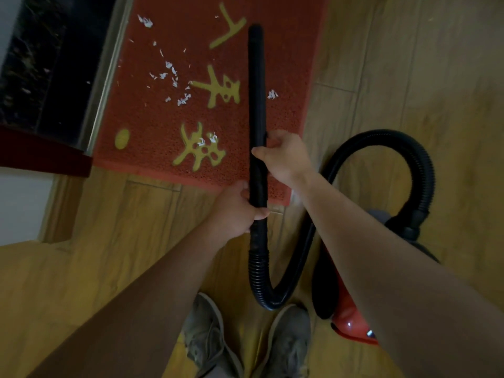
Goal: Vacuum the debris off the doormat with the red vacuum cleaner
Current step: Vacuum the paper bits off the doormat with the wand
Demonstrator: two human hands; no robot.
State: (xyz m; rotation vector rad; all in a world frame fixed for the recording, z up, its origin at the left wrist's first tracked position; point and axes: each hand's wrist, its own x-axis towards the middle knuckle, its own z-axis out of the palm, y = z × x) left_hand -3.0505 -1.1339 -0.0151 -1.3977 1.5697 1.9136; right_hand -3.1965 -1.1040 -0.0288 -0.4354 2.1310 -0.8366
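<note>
A red doormat with yellow characters lies ahead on the wooden floor. White paper scraps are scattered over its left and middle, and one scrap lies right of the tube. A black vacuum tube stretches forward over the mat, its nozzle end near the top. My left hand grips the tube's lower end. My right hand holds it higher up. The ribbed hose loops right to the red vacuum cleaner, partly hidden by my right forearm.
A dark threshold and door frame border the mat on the left. A dark red ledge juts in at the left. My two grey shoes stand at the bottom on the wooden floor.
</note>
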